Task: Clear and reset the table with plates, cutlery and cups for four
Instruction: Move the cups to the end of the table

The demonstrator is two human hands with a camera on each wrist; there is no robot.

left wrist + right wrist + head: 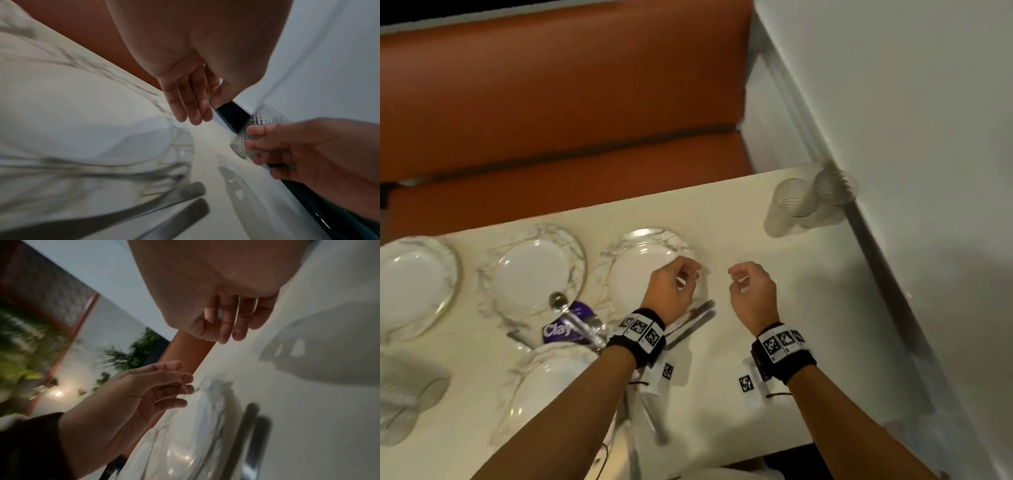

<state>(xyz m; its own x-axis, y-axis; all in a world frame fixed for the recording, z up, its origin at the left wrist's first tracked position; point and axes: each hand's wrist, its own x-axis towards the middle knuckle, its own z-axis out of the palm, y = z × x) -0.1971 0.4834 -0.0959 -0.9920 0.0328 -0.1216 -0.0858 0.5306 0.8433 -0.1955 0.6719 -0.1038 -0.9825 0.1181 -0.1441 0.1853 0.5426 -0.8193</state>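
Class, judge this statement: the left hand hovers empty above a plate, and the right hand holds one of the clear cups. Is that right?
Not quite. The head view shows the right hand empty, loosely curled above the table, apart from the clear cups by the wall. The left hand does hover empty above a plate.
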